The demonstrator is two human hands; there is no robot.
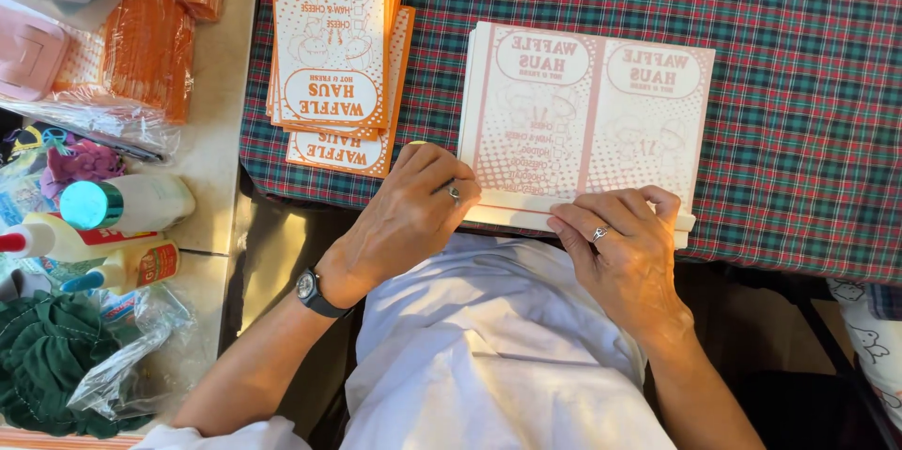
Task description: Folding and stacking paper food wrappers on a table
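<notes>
Red-green plaid tablecloth (pixel 799 84) bears a stack of pale orange printed paper sheets (pixel 583 121); left hand (pixel 413 210) and right hand (pixel 625 243), apart, press its near edge, seemingly folding it.

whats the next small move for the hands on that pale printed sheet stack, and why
Probably press the folded strip flat along the near edge of the pale orange printed paper sheet stack. Both the left hand and right hand already rest their fingertips on that raised edge flap, which looks only partly creased.
</notes>
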